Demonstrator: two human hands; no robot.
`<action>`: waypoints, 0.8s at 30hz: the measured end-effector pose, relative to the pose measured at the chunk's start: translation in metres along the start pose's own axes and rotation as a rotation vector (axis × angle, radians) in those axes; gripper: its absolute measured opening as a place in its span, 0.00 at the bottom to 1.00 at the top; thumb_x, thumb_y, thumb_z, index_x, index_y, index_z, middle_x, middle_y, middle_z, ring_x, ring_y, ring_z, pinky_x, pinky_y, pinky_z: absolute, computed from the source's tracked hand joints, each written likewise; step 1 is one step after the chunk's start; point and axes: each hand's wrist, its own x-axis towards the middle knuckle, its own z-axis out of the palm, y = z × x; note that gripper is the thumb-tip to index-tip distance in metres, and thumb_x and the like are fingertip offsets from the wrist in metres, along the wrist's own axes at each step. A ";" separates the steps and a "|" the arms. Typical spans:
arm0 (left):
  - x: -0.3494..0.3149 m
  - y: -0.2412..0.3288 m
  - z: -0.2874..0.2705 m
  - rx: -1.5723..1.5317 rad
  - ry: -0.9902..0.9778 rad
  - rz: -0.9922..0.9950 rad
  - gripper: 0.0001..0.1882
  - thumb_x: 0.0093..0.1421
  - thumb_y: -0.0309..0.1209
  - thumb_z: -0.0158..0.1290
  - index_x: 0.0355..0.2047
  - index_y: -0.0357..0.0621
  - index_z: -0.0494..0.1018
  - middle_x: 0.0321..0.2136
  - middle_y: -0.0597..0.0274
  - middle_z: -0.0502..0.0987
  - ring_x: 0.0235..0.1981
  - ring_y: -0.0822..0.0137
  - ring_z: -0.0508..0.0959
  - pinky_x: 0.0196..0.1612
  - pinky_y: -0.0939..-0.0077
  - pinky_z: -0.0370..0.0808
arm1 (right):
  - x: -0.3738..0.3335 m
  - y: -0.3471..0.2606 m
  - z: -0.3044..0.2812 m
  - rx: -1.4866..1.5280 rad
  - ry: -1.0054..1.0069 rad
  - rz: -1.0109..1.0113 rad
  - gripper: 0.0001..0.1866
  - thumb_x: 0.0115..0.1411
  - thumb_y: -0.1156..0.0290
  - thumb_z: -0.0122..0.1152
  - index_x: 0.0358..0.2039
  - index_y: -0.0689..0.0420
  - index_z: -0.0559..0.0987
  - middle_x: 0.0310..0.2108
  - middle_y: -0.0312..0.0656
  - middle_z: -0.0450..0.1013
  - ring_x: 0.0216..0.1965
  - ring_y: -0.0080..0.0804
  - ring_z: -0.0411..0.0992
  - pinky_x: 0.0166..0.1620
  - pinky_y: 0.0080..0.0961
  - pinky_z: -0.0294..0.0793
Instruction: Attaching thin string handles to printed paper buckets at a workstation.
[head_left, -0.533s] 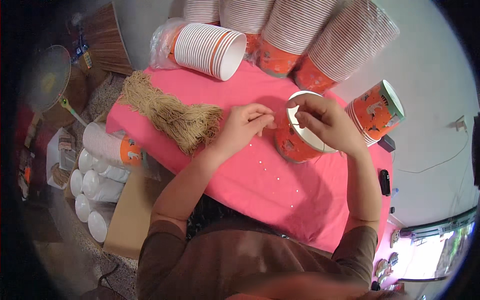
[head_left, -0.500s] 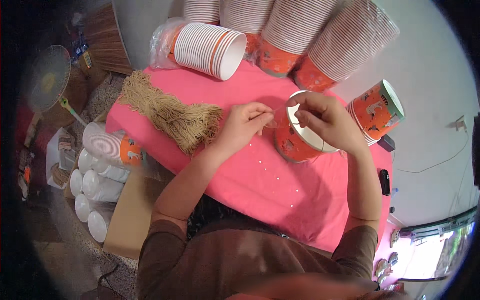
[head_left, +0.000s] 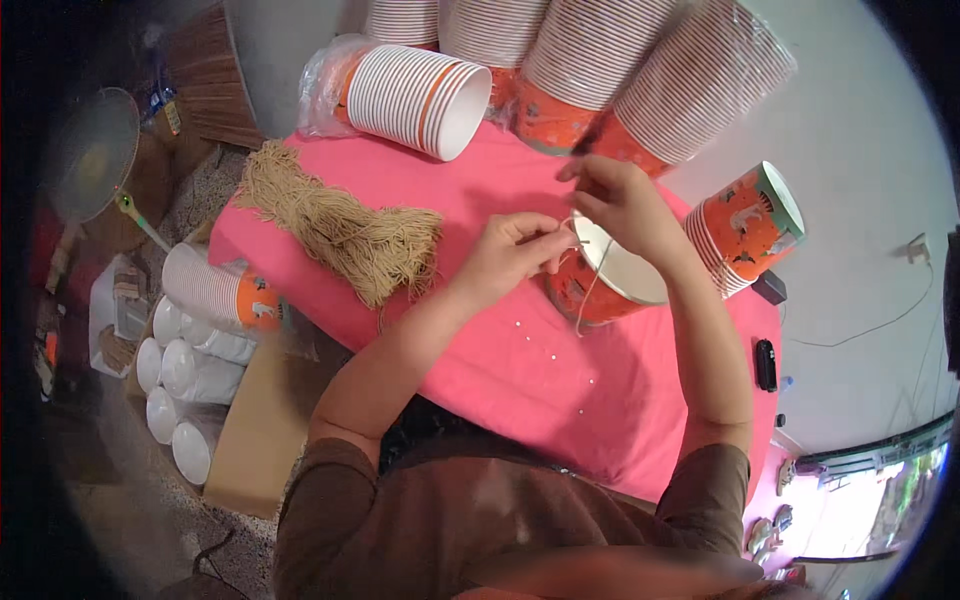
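Thumb and fingers of my left hand (head_left: 525,250) are closed on a thin light cord, just at the left rim of an orange paper bucket (head_left: 590,290) with a white inside. A loose length of the cord (head_left: 581,318) hangs over the bucket's front. Above the rim is my right hand (head_left: 625,205), its fingers bent and smeared by motion, so I cannot tell whether they grip the cord. Left of my left hand lies a bundle of tan cords (head_left: 345,235) on the pink cloth-covered table (head_left: 490,380).
Nested paper buckets (head_left: 410,100) lie on their side at the back left, with tall wrapped stacks (head_left: 600,60) behind. Another orange stack (head_left: 745,225) stands at right. Small white beads (head_left: 554,357) dot the cloth. A cardboard box (head_left: 265,425) holds white wrapped cups at lower left.
My left hand has moved right, to the bucket's rim. My right hand has lifted up and away from it, and a cord end now dangles over the bucket's front.
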 end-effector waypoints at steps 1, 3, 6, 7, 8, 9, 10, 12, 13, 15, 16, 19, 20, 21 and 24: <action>0.000 -0.003 -0.002 -0.153 0.017 -0.044 0.08 0.63 0.32 0.53 0.37 0.41 0.77 0.20 0.71 0.74 0.17 0.85 0.62 0.18 0.90 0.55 | -0.005 0.006 -0.004 0.000 -0.005 -0.007 0.12 0.56 0.81 0.58 0.43 0.63 0.75 0.28 0.34 0.71 0.29 0.18 0.69 0.32 0.20 0.70; 0.001 -0.005 -0.010 -0.210 0.009 -0.069 0.09 0.63 0.33 0.53 0.37 0.41 0.76 0.20 0.71 0.73 0.16 0.85 0.61 0.18 0.89 0.54 | -0.017 0.019 -0.007 -0.185 0.083 -0.095 0.13 0.56 0.81 0.59 0.43 0.62 0.76 0.32 0.39 0.74 0.32 0.23 0.72 0.34 0.21 0.71; -0.002 -0.004 -0.016 -0.263 0.021 -0.107 0.09 0.63 0.34 0.53 0.36 0.42 0.76 0.19 0.71 0.73 0.15 0.85 0.60 0.18 0.89 0.53 | -0.032 -0.003 -0.004 -0.099 -0.004 -0.180 0.11 0.54 0.80 0.62 0.39 0.61 0.77 0.35 0.40 0.74 0.34 0.25 0.73 0.33 0.22 0.72; -0.002 -0.004 -0.014 -0.259 0.024 -0.116 0.09 0.63 0.35 0.53 0.35 0.42 0.75 0.19 0.71 0.73 0.15 0.85 0.59 0.17 0.89 0.52 | -0.035 -0.010 0.000 -0.071 0.003 -0.203 0.11 0.52 0.80 0.63 0.38 0.61 0.78 0.34 0.40 0.74 0.33 0.27 0.74 0.32 0.23 0.71; -0.002 -0.003 -0.014 -0.261 0.025 -0.118 0.09 0.63 0.35 0.53 0.35 0.42 0.75 0.19 0.71 0.73 0.15 0.85 0.59 0.17 0.89 0.52 | -0.035 -0.014 0.001 -0.070 0.002 -0.201 0.11 0.52 0.80 0.63 0.38 0.61 0.78 0.34 0.40 0.74 0.33 0.27 0.74 0.32 0.23 0.71; -0.001 -0.004 -0.016 -0.271 -0.006 -0.118 0.09 0.63 0.35 0.53 0.35 0.42 0.75 0.20 0.70 0.73 0.15 0.85 0.60 0.18 0.89 0.54 | -0.035 -0.016 0.001 -0.173 -0.003 -0.246 0.11 0.51 0.81 0.63 0.37 0.61 0.77 0.33 0.41 0.73 0.32 0.28 0.74 0.32 0.23 0.71; 0.000 -0.005 -0.016 -0.281 -0.036 -0.117 0.08 0.63 0.34 0.53 0.35 0.42 0.74 0.21 0.69 0.73 0.16 0.85 0.61 0.19 0.90 0.55 | -0.036 -0.017 0.002 -0.276 -0.008 -0.290 0.11 0.50 0.81 0.63 0.36 0.62 0.77 0.32 0.42 0.73 0.32 0.30 0.73 0.32 0.24 0.71; -0.001 -0.002 -0.014 -0.221 -0.042 -0.118 0.08 0.63 0.33 0.53 0.35 0.42 0.74 0.22 0.69 0.73 0.17 0.85 0.62 0.20 0.90 0.56 | -0.034 -0.009 0.001 -0.291 0.023 -0.353 0.10 0.51 0.82 0.63 0.35 0.62 0.76 0.31 0.42 0.72 0.31 0.32 0.73 0.31 0.24 0.70; -0.001 -0.001 -0.013 -0.158 -0.043 -0.115 0.07 0.63 0.32 0.53 0.36 0.41 0.74 0.23 0.68 0.74 0.18 0.85 0.63 0.20 0.90 0.58 | -0.033 -0.008 0.000 -0.304 0.052 -0.423 0.09 0.51 0.82 0.62 0.34 0.63 0.76 0.30 0.43 0.72 0.31 0.34 0.73 0.31 0.24 0.70; -0.001 -0.010 -0.013 -0.054 -0.010 0.010 0.08 0.62 0.33 0.53 0.36 0.41 0.75 0.24 0.69 0.75 0.20 0.84 0.66 0.23 0.89 0.61 | -0.037 -0.018 -0.008 -0.260 0.079 -0.318 0.06 0.52 0.83 0.60 0.32 0.63 0.75 0.29 0.44 0.72 0.30 0.36 0.73 0.31 0.26 0.70; -0.002 -0.013 -0.014 0.052 0.023 0.136 0.09 0.62 0.34 0.54 0.35 0.40 0.75 0.25 0.70 0.76 0.23 0.84 0.69 0.25 0.88 0.63 | -0.038 -0.019 -0.011 -0.192 0.085 -0.302 0.05 0.53 0.83 0.60 0.32 0.64 0.75 0.28 0.44 0.72 0.31 0.38 0.73 0.33 0.28 0.71; -0.003 -0.016 -0.020 0.095 0.031 0.163 0.09 0.62 0.33 0.54 0.37 0.40 0.75 0.27 0.70 0.76 0.26 0.83 0.71 0.28 0.87 0.66 | -0.037 -0.026 -0.016 -0.240 0.058 -0.315 0.04 0.54 0.82 0.60 0.31 0.64 0.75 0.29 0.45 0.72 0.31 0.38 0.73 0.34 0.28 0.71; -0.005 -0.015 -0.021 0.093 0.029 0.161 0.09 0.62 0.33 0.54 0.37 0.40 0.75 0.27 0.70 0.76 0.26 0.83 0.71 0.28 0.87 0.66 | -0.037 -0.025 -0.015 -0.239 0.058 -0.312 0.04 0.54 0.82 0.60 0.31 0.64 0.75 0.29 0.45 0.72 0.31 0.38 0.73 0.34 0.28 0.71; -0.006 -0.009 -0.020 0.019 0.036 0.078 0.08 0.62 0.32 0.54 0.37 0.41 0.75 0.27 0.71 0.76 0.26 0.83 0.71 0.28 0.87 0.66 | -0.036 -0.025 -0.013 -0.279 0.045 -0.333 0.04 0.54 0.82 0.60 0.30 0.64 0.75 0.29 0.45 0.72 0.31 0.38 0.73 0.34 0.28 0.71; -0.008 -0.007 -0.016 -0.097 0.022 -0.017 0.08 0.62 0.32 0.53 0.38 0.42 0.75 0.26 0.73 0.75 0.25 0.83 0.69 0.27 0.88 0.64 | -0.030 -0.027 -0.004 -0.322 0.038 -0.392 0.03 0.54 0.80 0.61 0.29 0.64 0.75 0.28 0.45 0.72 0.30 0.39 0.73 0.32 0.28 0.71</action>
